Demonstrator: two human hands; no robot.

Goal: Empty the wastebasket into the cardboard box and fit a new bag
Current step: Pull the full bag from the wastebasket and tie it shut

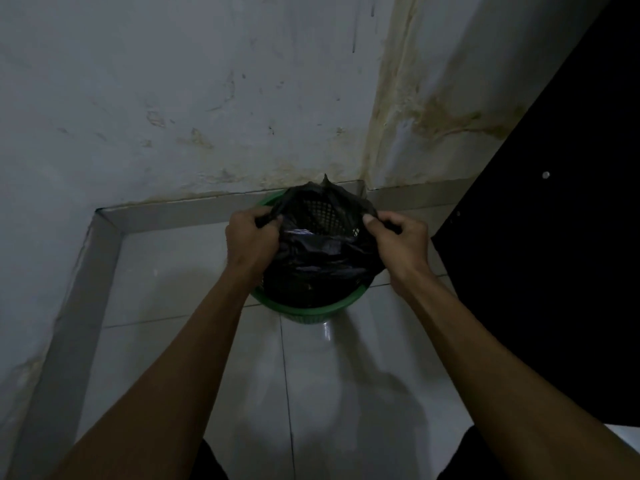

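Observation:
A green mesh wastebasket (313, 309) stands on the tiled floor in the corner of the room. A black plastic bag (322, 258) lies in and over its mouth, with the far edge sticking up above the rim. My left hand (251, 237) grips the bag's edge at the basket's left side. My right hand (403, 239) pinches the bag's edge at the right side. The bag's mouth is held apart between both hands, and the basket's mesh wall shows through the opening. The cardboard box is not in view.
A stained white wall (207, 98) with a grey skirting (180, 213) runs behind and to the left of the basket. A tall black furniture panel (554, 237) stands close on the right. Glossy white floor tiles (173, 289) lie between me and the basket.

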